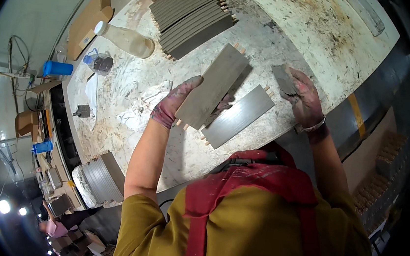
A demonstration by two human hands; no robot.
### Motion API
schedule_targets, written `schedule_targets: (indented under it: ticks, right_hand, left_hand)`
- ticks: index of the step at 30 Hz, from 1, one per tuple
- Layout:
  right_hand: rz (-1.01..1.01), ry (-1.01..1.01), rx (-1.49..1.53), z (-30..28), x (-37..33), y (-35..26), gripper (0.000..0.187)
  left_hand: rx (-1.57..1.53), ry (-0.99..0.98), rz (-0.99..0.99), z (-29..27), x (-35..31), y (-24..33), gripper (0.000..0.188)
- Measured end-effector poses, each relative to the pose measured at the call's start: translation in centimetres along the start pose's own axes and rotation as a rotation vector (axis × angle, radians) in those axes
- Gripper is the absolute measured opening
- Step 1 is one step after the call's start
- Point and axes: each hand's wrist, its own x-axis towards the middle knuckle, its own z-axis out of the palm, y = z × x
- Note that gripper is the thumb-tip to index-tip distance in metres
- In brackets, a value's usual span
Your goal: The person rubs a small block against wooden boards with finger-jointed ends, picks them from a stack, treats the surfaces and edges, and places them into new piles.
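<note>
My left hand (174,101), in a stained glove, grips a flat grey board (215,85) by its left edge, fingers partly hidden beneath. Short wooden dowels stick out from both ends of the board, which is held tilted above the table. A second grey board (240,116) with dowels lies on the table just right of it, shiny on its upper face. Over the table's right part, my gloved right hand (307,99) is closed on a worn, bent piece of grey sandpaper (283,78), apart from both boards.
The stained white table (125,83) carries a stack of similar boards (191,18) at the back. A plastic bottle (124,40), a clear jug (98,62) and a white rag (144,106) lie left. More boards (103,177) stand front left; another person (57,227) is far off, lower left.
</note>
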Motion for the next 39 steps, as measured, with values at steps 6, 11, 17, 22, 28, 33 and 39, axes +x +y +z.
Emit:
schedule_targets:
  ticks: [6,11,17,22,28,33,39]
  right_hand:
    - [0.032,-0.008,0.14,-0.9,0.9,0.4,0.044]
    - [0.006,-0.023,0.1,-1.5,1.0,0.1,0.043]
    - [-0.046,-0.002,-0.096,0.8,1.3,1.0,0.041]
    - [0.097,0.068,0.392,2.9,3.4,1.2,0.038]
    - [0.194,-0.162,0.407,9.2,3.6,3.5,0.036]
    - [-0.103,0.216,0.037,3.4,7.1,2.6,0.039]
    - [-0.596,-0.017,-0.804,2.0,4.6,4.8,0.038]
  left_hand:
    - [0.563,0.397,0.05,1.1,-1.5,-0.7,0.048]
    - [1.436,0.789,-0.182,3.8,0.6,-3.7,0.036]
    - [2.416,0.851,0.222,3.5,1.1,-7.2,0.075]
    - [2.276,0.802,0.345,1.7,1.5,-10.6,0.092]
    - [2.262,0.918,0.308,1.8,1.7,-11.9,0.087]
    - [2.231,0.904,0.315,1.9,1.9,-11.7,0.085]
    - [2.204,0.894,0.354,2.6,2.1,-12.0,0.085]
